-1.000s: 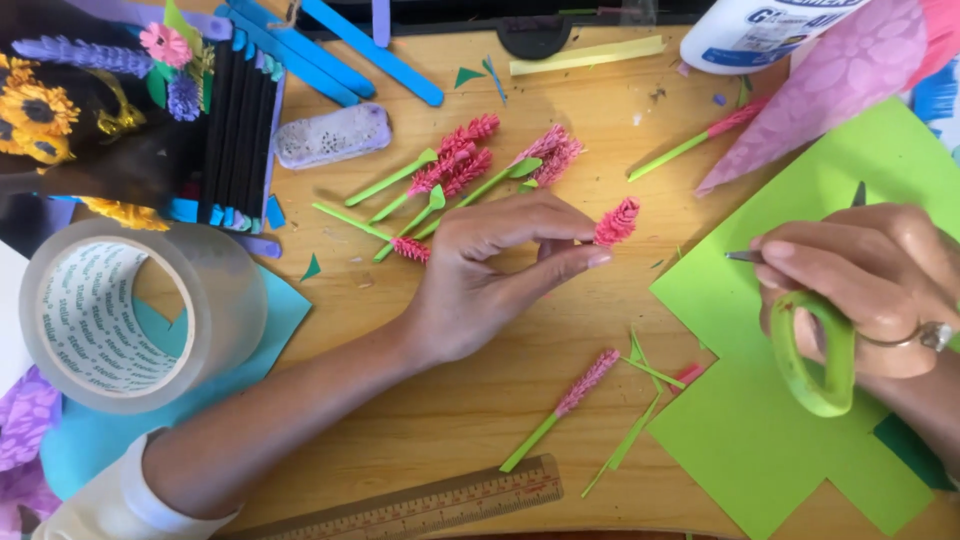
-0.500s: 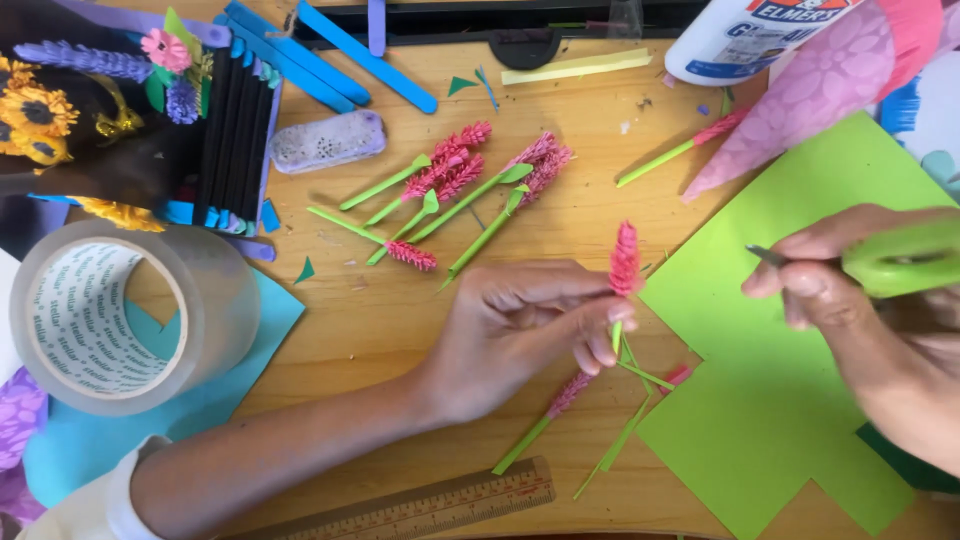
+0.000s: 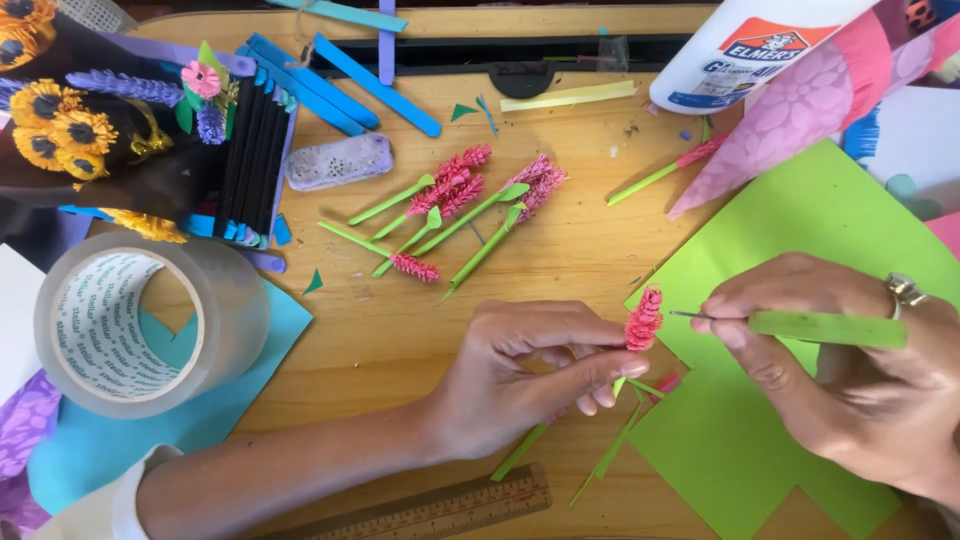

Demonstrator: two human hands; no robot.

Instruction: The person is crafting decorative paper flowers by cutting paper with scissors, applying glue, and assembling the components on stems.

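Holding a little pink fringed paper flower spike (image 3: 644,318) upright between the thumb and fingertips of my left hand (image 3: 520,375), right over the near-middle of the wooden table (image 3: 420,320). Its green stem is running down under my fingers, so I can't tell exactly where it ends. My right hand (image 3: 850,370) is gripping a slim green-handled tool with a thin metal tip (image 3: 800,327), and the tip is pointing left, just beside the flower. That hand is resting over a sheet of bright green paper (image 3: 830,220) on the right. Further away, a small pile of finished pink flowers on green stems (image 3: 460,205) is lying mid-table. A big roll of clear packing tape (image 3: 140,320) is sitting on the left, and a wooden ruler (image 3: 440,512) is lying along the near edge.
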